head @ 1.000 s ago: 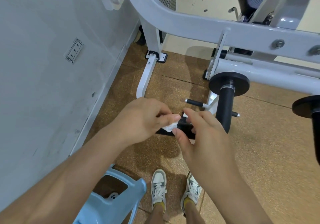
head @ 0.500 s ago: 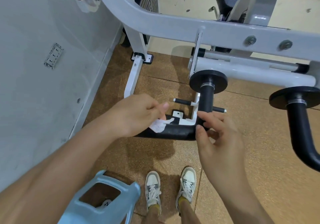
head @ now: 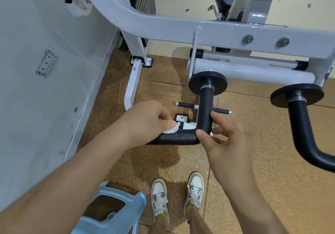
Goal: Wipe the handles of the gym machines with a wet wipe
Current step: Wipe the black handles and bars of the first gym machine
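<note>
two bare hands meet at a black padded l-shaped machine handle [head: 188, 136]. the left hand [head: 146, 119] pinches a small white wet wipe [head: 172, 129] against the handle's lower bar, likely to rub it clean. the right hand [head: 220, 139] pinches the bend between thumb and fingers, seemingly to steady it. a second black curved handle [head: 302, 130] hangs to the right, on the white steel machine frame [head: 181, 29]. speckled brown rubber floor [head: 253, 143], grey wall [head: 36, 107] left, pale blue plastic stool [head: 125, 213] below.
</note>
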The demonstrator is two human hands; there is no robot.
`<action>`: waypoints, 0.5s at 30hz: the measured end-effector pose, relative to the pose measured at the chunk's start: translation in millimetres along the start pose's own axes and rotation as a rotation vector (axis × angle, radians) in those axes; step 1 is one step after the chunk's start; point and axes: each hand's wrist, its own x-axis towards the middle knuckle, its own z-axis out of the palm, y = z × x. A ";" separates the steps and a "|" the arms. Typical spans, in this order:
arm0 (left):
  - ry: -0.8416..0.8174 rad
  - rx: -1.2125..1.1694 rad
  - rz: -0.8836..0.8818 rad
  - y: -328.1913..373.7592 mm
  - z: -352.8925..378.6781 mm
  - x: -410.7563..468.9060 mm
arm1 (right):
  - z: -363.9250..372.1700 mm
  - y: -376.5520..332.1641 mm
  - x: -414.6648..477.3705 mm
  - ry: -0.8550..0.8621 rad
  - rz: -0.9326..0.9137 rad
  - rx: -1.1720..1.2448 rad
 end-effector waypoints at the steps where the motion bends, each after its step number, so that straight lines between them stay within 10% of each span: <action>1: -0.014 -0.013 -0.015 5.4 2.1 5.2 | -0.2 -0.2 0.0 0.002 0.001 0.002; 15: 0.054 -0.111 -0.132 45.6 31.0 15.4 | -12.5 2.9 7.6 -0.078 0.028 -0.046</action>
